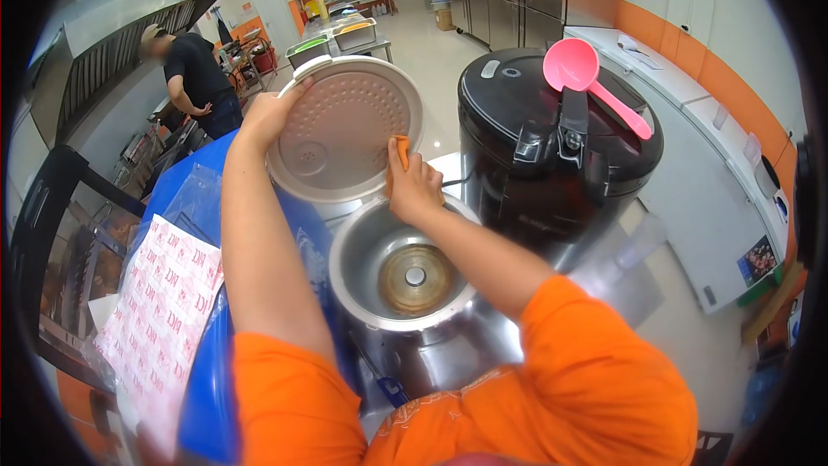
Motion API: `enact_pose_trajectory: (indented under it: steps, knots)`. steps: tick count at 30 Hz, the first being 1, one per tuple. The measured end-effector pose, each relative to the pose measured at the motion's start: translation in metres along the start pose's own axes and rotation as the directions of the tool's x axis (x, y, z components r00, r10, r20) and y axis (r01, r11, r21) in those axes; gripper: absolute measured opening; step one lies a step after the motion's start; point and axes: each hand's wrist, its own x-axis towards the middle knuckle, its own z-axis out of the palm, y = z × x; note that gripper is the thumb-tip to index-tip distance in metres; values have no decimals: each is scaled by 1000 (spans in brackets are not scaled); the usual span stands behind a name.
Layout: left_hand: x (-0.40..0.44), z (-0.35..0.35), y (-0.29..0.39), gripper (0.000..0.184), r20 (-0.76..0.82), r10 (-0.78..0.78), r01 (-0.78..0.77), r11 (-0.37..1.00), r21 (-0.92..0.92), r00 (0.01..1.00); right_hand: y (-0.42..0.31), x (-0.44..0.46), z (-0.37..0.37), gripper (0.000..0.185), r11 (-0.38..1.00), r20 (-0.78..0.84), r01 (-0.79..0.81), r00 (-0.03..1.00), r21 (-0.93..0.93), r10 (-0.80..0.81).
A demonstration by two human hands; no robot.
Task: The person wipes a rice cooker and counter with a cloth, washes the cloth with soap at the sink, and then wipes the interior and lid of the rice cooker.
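My left hand (274, 114) grips the upper left rim of a round lid (345, 121), tilted up so its dimpled inner side faces me. In my right hand (416, 185) is an orange cloth (402, 151), pressed at the lid's lower right edge. Below both hands stands an open cooker (341, 272) with a bare metal inside. Its floor shows a brownish heating plate (415, 280) with a round knob in the middle. The fingers of my left hand are partly hidden behind the lid.
To the right stands a large black cooker (535, 155), a pink ladle (617, 108) lying on its lid. Printed paper sheets (164, 293) lie on a blue surface (211, 380) at left. A person (198, 78) stands by the far left counter. A white chest freezer (690, 173) lines the right wall.
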Motion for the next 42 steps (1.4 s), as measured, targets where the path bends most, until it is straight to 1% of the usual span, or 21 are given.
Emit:
enact_pose_trajectory:
  steps: [2, 5, 6, 9, 12, 13, 14, 16, 17, 20, 23, 24, 26, 28, 30, 34, 36, 38, 40, 41, 42]
  knots:
    - [2, -1, -2, 69, -32, -1, 3, 998, 59, 999, -1, 9, -3, 76, 1000, 8, 11, 1000, 5, -11]
    - [0, -1, 0, 70, -15, -27, 28, 999, 19, 1000, -4, 31, -18, 79, 999, -301, 32, 953, -10, -34]
    - [0, -1, -1, 70, -18, -31, 31, 999, 21, 999, -3, 30, -17, 79, 999, -299, 36, 954, -8, -37]
    - [1, 1, -1, 70, 5, 17, -17, 1000, -11, 1000, -3, 13, -10, 78, 991, -76, -63, 994, 122, 72]
    - [-1, -1, -1, 65, 17, 36, -35, 998, -56, 999, -9, 18, -6, 77, 992, -204, -47, 976, 117, 70]
    - [0, -1, -1, 61, 91, 23, -10, 989, -147, 996, -9, 29, -1, 75, 974, -394, 73, 919, 216, 18]
    - [0, -1, -2, 57, 168, 15, 25, 972, -235, 986, -10, 38, 1, 75, 973, -393, 78, 920, 216, 13]
    - [-2, 0, -2, 55, 226, 21, 51, 950, -309, 974, -19, 48, 4, 72, 856, -550, 203, 828, 475, 110]
    - [-3, -1, -2, 54, 283, 35, 78, 922, -379, 959, -23, 46, 8, 72, 852, -548, 203, 829, 482, 113]
    - [-2, -3, 0, 53, 278, -20, 106, 949, -297, 960, -40, 46, 11, 70, 795, -642, 350, 764, 495, 63]
    - [3, -4, -6, 53, 307, 5, 94, 947, -308, 952, -64, 50, -5, 71, 769, -731, 611, 610, 189, -305]
    - [1, -4, -5, 53, 308, 1, 99, 946, -308, 951, -63, 52, -3, 71, 769, -728, 609, 614, 192, -305]
    - [-3, -6, -1, 54, 331, -50, 183, 905, -383, 942, -61, 59, -1, 70, 736, -623, 669, 532, -107, -574]
    - [-3, -5, -2, 53, 304, -59, 168, 924, -345, 951, -38, 58, -4, 68, 726, -655, 684, 517, -71, -551]
    - [-3, -4, -3, 53, 275, -53, 145, 936, -322, 960, -22, 51, -9, 67, 927, -709, 360, 681, 107, -183]
    - [-5, -6, 0, 54, 274, -69, 152, 944, -292, 959, -54, 67, -9, 68, 944, -764, 246, 645, 221, 11]
    - [-8, -8, 0, 55, 272, -73, 153, 945, -288, 960, -78, 78, -12, 70, 866, -790, 412, 612, 283, -34]
    - [-9, -9, 1, 55, 266, -97, 187, 922, -339, 959, -82, 76, -16, 63, 868, -754, 433, 648, 244, -111]
    - [-13, -9, 7, 55, 271, -109, 197, 926, -321, 956, -74, 73, -14, 53, 677, -625, 723, 466, -139, -626]
    - [-14, -9, 8, 54, 270, -116, 200, 930, -308, 956, -75, 68, -10, 44, 591, -552, 763, 384, -261, -740]
    - [-8, -9, 3, 54, 272, -119, 203, 929, -308, 955, -75, 68, -10, 44, 592, -551, 763, 387, -259, -740]
